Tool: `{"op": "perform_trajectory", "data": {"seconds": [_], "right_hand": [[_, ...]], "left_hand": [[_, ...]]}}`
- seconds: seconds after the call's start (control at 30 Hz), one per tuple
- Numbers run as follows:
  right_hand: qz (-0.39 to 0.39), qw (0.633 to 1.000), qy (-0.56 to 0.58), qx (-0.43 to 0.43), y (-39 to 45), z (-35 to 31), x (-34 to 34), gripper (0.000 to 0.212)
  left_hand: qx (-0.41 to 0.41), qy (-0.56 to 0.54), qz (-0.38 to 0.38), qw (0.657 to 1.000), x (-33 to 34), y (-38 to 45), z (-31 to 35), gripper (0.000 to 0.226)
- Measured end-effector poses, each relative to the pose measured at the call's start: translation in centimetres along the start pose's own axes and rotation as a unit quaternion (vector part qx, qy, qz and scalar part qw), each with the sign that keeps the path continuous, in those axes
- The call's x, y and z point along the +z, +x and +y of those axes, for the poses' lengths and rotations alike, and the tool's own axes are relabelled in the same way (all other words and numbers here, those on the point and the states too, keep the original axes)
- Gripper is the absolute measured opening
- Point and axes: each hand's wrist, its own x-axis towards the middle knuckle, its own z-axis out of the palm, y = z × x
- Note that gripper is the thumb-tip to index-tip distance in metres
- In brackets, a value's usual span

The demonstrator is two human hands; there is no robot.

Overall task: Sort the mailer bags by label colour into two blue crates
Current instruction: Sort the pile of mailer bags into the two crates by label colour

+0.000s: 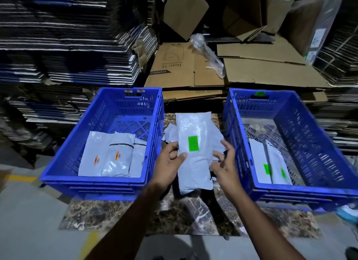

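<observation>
Sorting step in hand: left hand (171,159) grips the green-labelled mailer bag (194,153) between the crates, right hand (225,162) fingers loosely spread beside it, holding nothing; next move, likely, carry it into the right crate (290,189) with the green-labelled bags.

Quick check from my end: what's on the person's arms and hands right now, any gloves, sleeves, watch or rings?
Nothing worn that shows. The left hand and right hand are bare, with no gloves, and I see no rings, though the fingers are slightly blurred. Both forearms are bare up to the bottom edge of the picture: no sleeves, watch, wristband or markings in view.
</observation>
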Motion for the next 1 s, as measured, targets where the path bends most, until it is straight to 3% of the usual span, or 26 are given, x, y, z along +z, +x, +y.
{"op": "perform_trajectory", "data": {"seconds": [0.07,0.17,0.47,0.63,0.77,0.9,1.0], "right_hand": [[-0.027,0.998,-0.033,-0.05,-0.7,-1.2,-0.3,0.075],[-0.088,0.985,-0.111,-0.097,-1.1,-1.9,-0.6,0.061],[-0.075,0.984,-0.135,-0.091,-1.2,-2.6,-1.2,0.064],[-0.034,0.977,-0.176,-0.118,-0.7,-4.0,-4.2,0.064],[0.056,0.975,-0.184,-0.111,0.8,-5.8,-10.0,0.062],[0.16,0.96,-0.2,-0.114,2.4,-5.8,-17.7,0.061],[0.171,0.954,-0.243,-0.047,3.3,-4.9,-22.5,0.062]], "left_hand": [[0.009,-0.008,0.013,1.0,0.1,-0.1,-0.4,0.03],[0.015,-0.019,0.026,0.999,0.3,-0.5,-0.2,0.031],[0.036,-0.01,0.015,0.999,1.3,-0.8,0.2,0.033],[0.028,0.0,-0.019,0.999,3.8,0.3,1.0,0.039],[0.017,0.091,-0.072,0.993,7.6,2.4,0.3,0.051],[0.07,0.251,-0.164,0.951,12.4,3.8,-0.1,0.058],[0.114,0.339,-0.196,0.913,15.8,4.5,-0.5,0.062]]}}
